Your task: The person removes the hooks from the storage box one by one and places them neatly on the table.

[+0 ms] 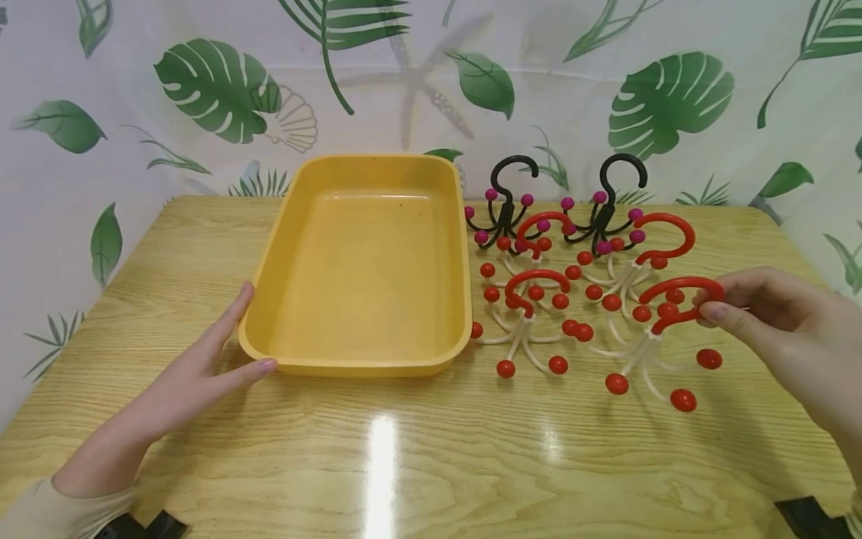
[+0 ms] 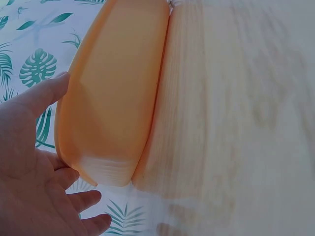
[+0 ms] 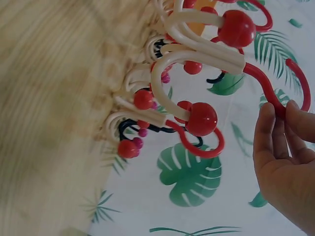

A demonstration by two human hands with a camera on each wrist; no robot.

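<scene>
My right hand pinches a multi-arm hanging hook by its curved red top, between thumb and fingers. White arms spread from its stem and end in red balls, as the right wrist view also shows. A deep yellow plastic tray sits left of the hooks. At its near left corner my left hand touches the rim with thumb and a finger extended. In the left wrist view, the other fingers of the left hand are loosely bent beside the tray's wall.
Between tray and right hand stand several more hooks: red-and-white ones in front and two black ones with magenta balls behind. All are on a wooden table, with a leaf-patterned cloth behind its far edge.
</scene>
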